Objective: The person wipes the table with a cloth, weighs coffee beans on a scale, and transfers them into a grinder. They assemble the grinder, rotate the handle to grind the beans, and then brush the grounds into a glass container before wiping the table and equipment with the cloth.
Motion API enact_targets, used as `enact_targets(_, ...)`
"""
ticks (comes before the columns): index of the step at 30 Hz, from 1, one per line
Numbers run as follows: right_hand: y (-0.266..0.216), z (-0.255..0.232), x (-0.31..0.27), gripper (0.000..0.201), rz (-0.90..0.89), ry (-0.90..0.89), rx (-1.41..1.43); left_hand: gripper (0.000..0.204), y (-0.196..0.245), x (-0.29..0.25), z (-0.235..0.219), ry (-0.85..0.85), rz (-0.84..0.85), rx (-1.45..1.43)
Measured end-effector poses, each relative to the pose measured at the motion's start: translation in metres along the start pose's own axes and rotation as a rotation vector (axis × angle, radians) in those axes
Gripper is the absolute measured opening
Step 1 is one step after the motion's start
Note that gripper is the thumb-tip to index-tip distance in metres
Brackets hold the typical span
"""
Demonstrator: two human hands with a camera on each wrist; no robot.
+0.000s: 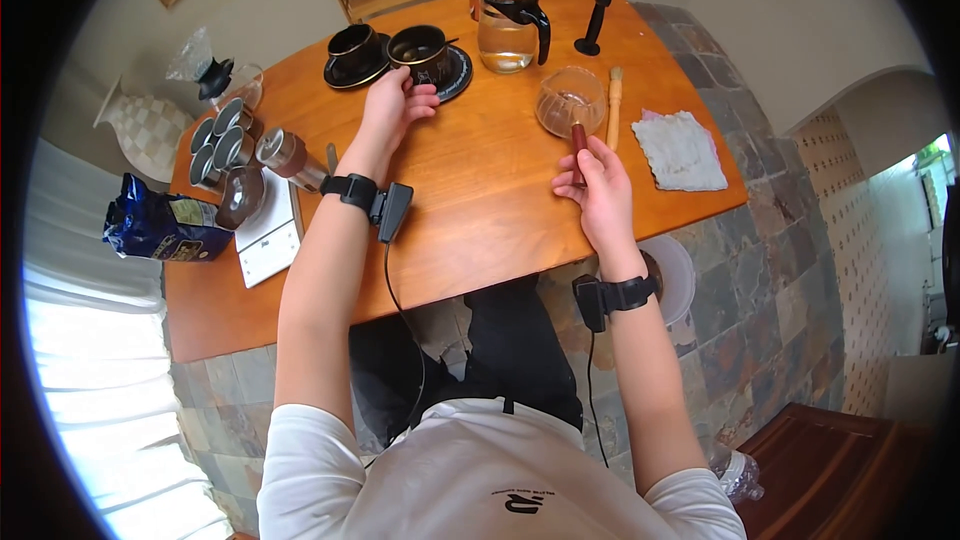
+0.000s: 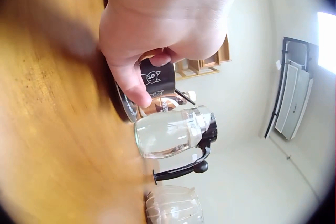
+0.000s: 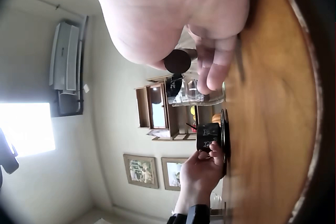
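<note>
My left hand [image 1: 397, 108] is at a black cup [image 1: 418, 58] that stands on a dark saucer [image 1: 456, 83] at the back of the table. Its thumb and fingertips pinch the cup's near side, where the handle is hidden by the hand. A thin spoon handle [image 1: 452, 40] sticks out of the cup. In the left wrist view a white animal drawing shows on the cup [image 2: 157, 79]. On the other side, my right hand [image 1: 604, 195] grips the dark wooden handle [image 1: 579, 152] of a ribbed glass server [image 1: 570, 100], whose round handle end [image 3: 177, 61] faces the right wrist camera.
Behind stand a second black cup [image 1: 353, 48], a glass pitcher [image 1: 506, 40] of clear liquid and a black tamper-like tool [image 1: 596, 20]. A brush [image 1: 615, 105] and white cloth [image 1: 680, 152] lie right. Left are metal cups [image 1: 233, 148], a scale [image 1: 268, 250] and a blue bag [image 1: 165, 225].
</note>
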State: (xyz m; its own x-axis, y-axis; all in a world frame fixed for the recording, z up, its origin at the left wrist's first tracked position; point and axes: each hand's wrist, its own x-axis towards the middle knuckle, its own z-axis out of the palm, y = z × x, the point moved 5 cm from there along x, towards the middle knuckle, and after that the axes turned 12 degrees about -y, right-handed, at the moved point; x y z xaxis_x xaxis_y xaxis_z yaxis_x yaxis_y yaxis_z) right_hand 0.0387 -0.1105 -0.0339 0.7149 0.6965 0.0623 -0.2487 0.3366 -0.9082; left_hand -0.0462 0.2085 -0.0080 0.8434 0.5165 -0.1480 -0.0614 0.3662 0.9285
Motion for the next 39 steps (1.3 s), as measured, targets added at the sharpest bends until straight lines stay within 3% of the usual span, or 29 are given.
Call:
enact_targets(5, -0.002, 0.0, -0.002, 0.054, 0.005, -0.023, 0.048, 0.029, 0.018, -0.052, 0.012, -0.077, 0.006, 0.1)
enact_targets(7, -0.004, -0.001, -0.002, 0.052, 0.016, -0.013, 0.095, 0.028, 0.013, -0.08, 0.024, -0.268, -0.06, 0.071)
enact_targets(12, -0.003, -0.006, -0.002, 0.05, 0.05, 0.013, 0.131, 0.03, -0.017, -0.128, 0.043, -0.328, -0.215, 0.036)
enact_targets(19, -0.004, -0.008, -0.003, 0.045, 0.016, -0.003, 0.14, 0.031, -0.045, -0.126, 0.032, -0.479, -0.244, 0.054)
enact_targets(28, -0.007, -0.001, -0.001, 0.032, 0.209, -0.066, 0.265, 0.028, -0.051, -0.124, 0.031, -0.455, -0.202, -0.025)
enact_targets(30, -0.009, 0.004, -0.001, 0.034, 0.275, 0.01, 0.072, 0.028, -0.052, -0.123, 0.03, -0.453, -0.207, -0.02)
enact_targets(39, -0.017, 0.016, -0.012, 0.025, 0.201, 0.009, -0.108, 0.028, -0.051, -0.124, 0.028, -0.421, -0.249, 0.001)
